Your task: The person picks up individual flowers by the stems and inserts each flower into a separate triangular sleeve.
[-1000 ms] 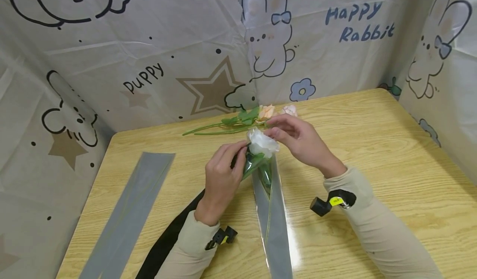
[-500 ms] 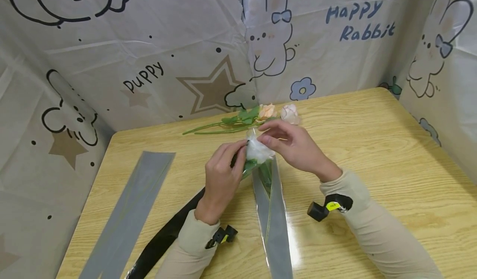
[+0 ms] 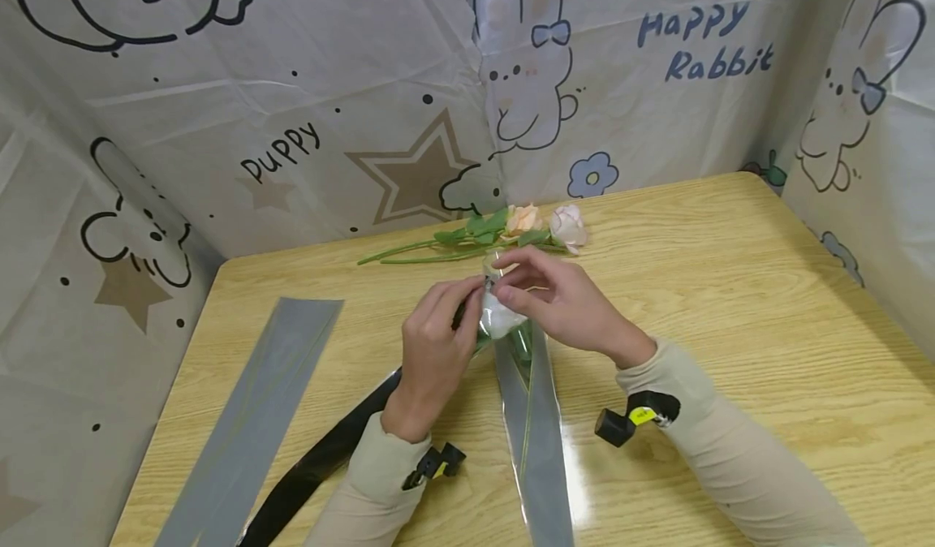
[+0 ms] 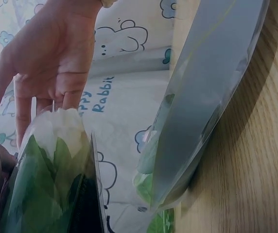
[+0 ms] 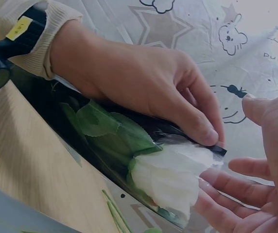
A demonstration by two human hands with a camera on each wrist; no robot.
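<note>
A white rose (image 5: pixel 170 177) with green leaves sits inside a clear-fronted flower sleeve with a black back (image 3: pixel 321 454). My left hand (image 3: pixel 437 344) pinches the sleeve's open edge between thumb and fingers, beside the bloom. With its fingers loosely bent, my right hand (image 3: pixel 558 299) is at the mouth of the sleeve; in the right wrist view its fingertips touch the petals. Part of the bloom is hidden behind that hand in the head view. Under both hands, a grey flower sleeve (image 3: pixel 544 466) lies lengthwise on the table, green leaves showing at its far end.
Another grey sleeve (image 3: pixel 252 417) lies flat at the left of the wooden table (image 3: pixel 730 312). Near the back edge lie a peach rose (image 3: pixel 523 218) and a pale pink rose (image 3: pixel 568 227) on green stems. Printed cloth walls (image 3: pixel 351 60) stand behind and at both sides.
My right hand has moved left and toward me, from beside the bloom to over it. The white rose has sunk lower into the sleeve. My left hand has kept its place.
</note>
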